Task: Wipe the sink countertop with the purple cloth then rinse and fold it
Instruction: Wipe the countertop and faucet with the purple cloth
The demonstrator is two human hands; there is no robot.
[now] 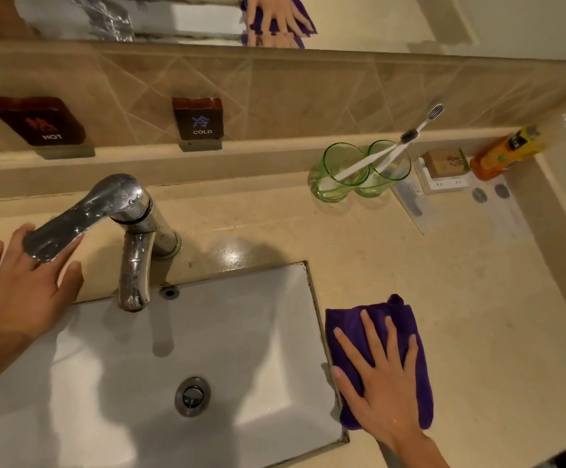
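Observation:
The purple cloth [406, 324] lies folded on the beige countertop [477, 298], just right of the sink's rim. My right hand [381, 383] presses flat on it with straight, spread fingers. The white rectangular sink [241, 332] has a metal drain [192, 396] in its middle. Above its back edge stands the chrome faucet [136, 265]. Its lever handle [72, 224] points left. My left hand [18, 295] sits under and against the end of that lever, fingers extended. No water runs from the spout.
Two green glasses [359, 173] holding white toothbrushes stand at the back right. Beside them are a soap box [445, 163], sachets [497, 204] and an orange bottle [501, 153] in the corner. HOT and COLD signs hang on the tiled backsplash. A mirror sits above.

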